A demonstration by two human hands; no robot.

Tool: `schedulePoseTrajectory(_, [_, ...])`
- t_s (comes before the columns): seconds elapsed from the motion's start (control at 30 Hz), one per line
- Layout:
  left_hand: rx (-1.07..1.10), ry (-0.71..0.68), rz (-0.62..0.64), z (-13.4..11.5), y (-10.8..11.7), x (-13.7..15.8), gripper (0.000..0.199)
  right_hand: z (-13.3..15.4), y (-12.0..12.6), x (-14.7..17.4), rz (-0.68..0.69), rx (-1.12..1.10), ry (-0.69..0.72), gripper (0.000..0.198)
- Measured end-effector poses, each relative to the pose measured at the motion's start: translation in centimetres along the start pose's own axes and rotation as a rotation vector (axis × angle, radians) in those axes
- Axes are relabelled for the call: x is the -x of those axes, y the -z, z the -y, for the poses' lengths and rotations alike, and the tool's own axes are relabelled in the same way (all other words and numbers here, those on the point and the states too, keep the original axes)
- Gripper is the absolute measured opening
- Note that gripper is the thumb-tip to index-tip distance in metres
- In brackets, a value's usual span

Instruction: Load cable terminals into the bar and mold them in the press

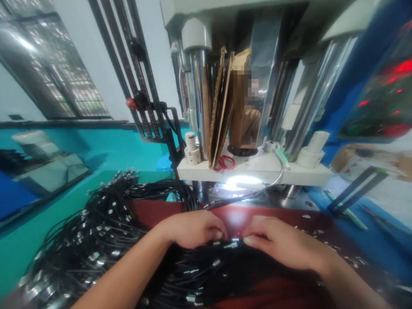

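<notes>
Low in the middle lies a thick bundle of black cables (180, 274) with shiny metal connectors on their ends. My left hand (198, 229) is closed at the bundle's upper edge, its fingers curled in and its thumb pressed to them around a cable. Facing it from the right, my right hand (277, 240) pinches with thumb and forefinger at the cable ends. A small silvery connector (232, 244) shows between the two hands. Blur and the fingers hide exactly how the cable sits in each grip.
Behind my hands stands a press with a pale plate (257, 171) and a lit gap beneath it. Cardboard pieces (219, 111) and red-handled scissors (225, 162) rest on the plate. A larger cable heap (106, 223) lies left; small metal bits lie right, beside tweezers (357, 189).
</notes>
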State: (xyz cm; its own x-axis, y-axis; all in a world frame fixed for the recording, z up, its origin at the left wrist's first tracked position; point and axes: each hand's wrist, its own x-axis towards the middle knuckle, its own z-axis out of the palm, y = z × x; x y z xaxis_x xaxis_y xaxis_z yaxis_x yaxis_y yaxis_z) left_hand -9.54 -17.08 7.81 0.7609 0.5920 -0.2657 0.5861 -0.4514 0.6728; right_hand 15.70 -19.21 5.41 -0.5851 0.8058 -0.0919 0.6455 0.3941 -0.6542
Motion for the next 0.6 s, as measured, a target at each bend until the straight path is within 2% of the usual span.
schedulePoseTrajectory(0.1, [0.107,0.002,0.011,0.6,0.1,0.0,0.023,0.0,-0.2,-0.1,-0.007,-0.016,0.02,0.018])
schedulePoseTrajectory(0.27, [0.146,0.004,0.035,1.2,0.1,0.0,0.022,0.2,0.0,-0.2,-0.001,-0.048,0.051,0.014])
schedulePoseTrajectory(0.33, [0.152,0.019,0.043,1.2,0.2,0.0,0.028,0.4,0.1,-0.2,0.001,-0.065,0.044,0.013])
schedulePoseTrajectory(0.47, [0.188,0.051,0.015,1.1,0.3,0.2,0.024,0.8,0.3,0.0,0.01,-0.126,0.007,0.008])
schedulePoseTrajectory(0.6, [0.359,0.063,0.049,1.2,0.0,0.2,0.022,0.8,0.3,0.1,0.005,-0.129,-0.03,0.007])
